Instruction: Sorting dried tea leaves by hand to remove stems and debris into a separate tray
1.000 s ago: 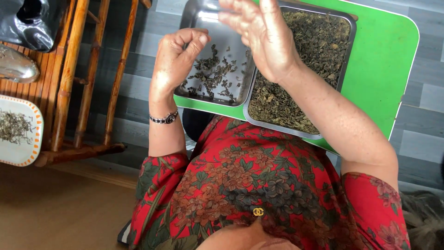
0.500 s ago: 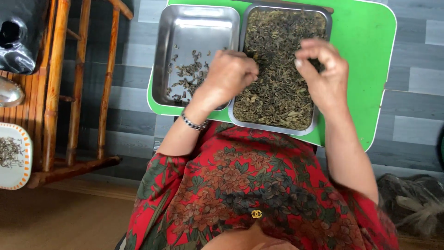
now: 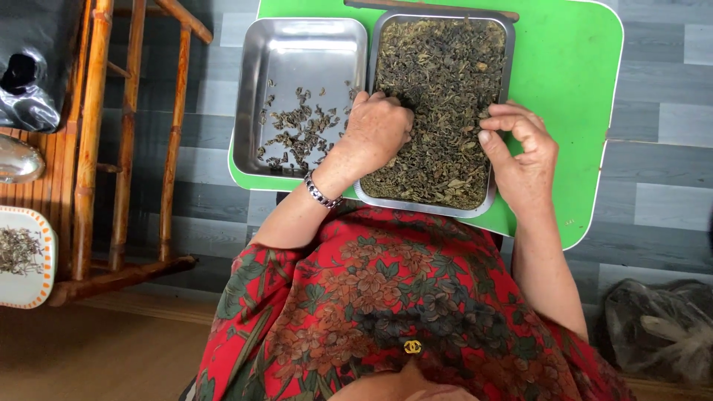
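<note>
Two steel trays lie side by side on a green table (image 3: 579,89). The right tray (image 3: 506,44) is filled with dried green-brown tea leaves (image 3: 445,82). In the left tray (image 3: 252,89) only a thin scatter of sorted leaves (image 3: 297,130) shows. My left hand (image 3: 379,130) rests knuckles up on the left edge of the full tray, fingertips buried in the leaves, a metal bracelet (image 3: 321,193) at the wrist. My right hand (image 3: 523,152) hovers over the tray's right rim with fingers curled and pinched together; whether it holds leaves is hidden.
A bamboo shelf frame (image 3: 126,141) stands to the left. Beside it are a white plate with an orange rim holding leaves (image 3: 22,256), a metal object (image 3: 16,160) and a black plastic bag (image 3: 30,82). Another dark bag (image 3: 653,334) lies on the grey floor at lower right.
Both hands have come down from in front of the camera onto the full tray. The left hand moved from the tray divider into the leaves; the view has tilted lower.
</note>
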